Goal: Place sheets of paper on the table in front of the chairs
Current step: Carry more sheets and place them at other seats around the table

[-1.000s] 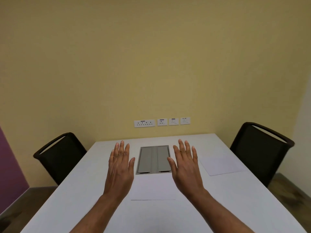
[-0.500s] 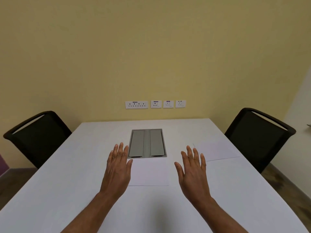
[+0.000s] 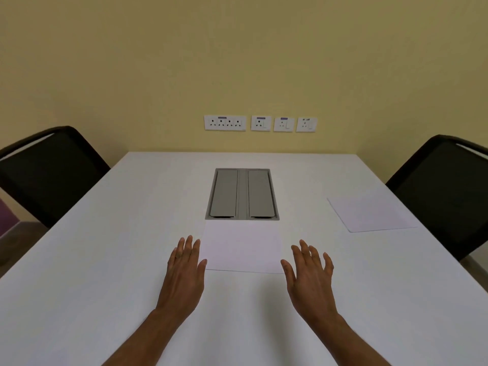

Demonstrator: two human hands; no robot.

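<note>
Between our fingers: one sheet (image 3: 243, 247). Left hand (image 3: 184, 270) and right hand (image 3: 310, 281) are empty, fingers straight, slightly apart. Second sheet (image 3: 369, 213) lies well right. Chair (image 3: 47, 175) far left likely lacks one; we should pinch a near corner and lift flat.

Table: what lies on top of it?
Two sheets: the near sheet by the flush grey hatch, the far sheet before the right chair. Whatever lies under them is hidden.

No text, number or brand can be read. Three of the four wall socket plates (image 3: 260, 123) behind the surface (image 3: 105, 247) carry a small purple label (image 3: 222, 117) at the top edge. The fourth carries a dark mark (image 3: 305, 119). The print on all of these is too small to make out.
</note>
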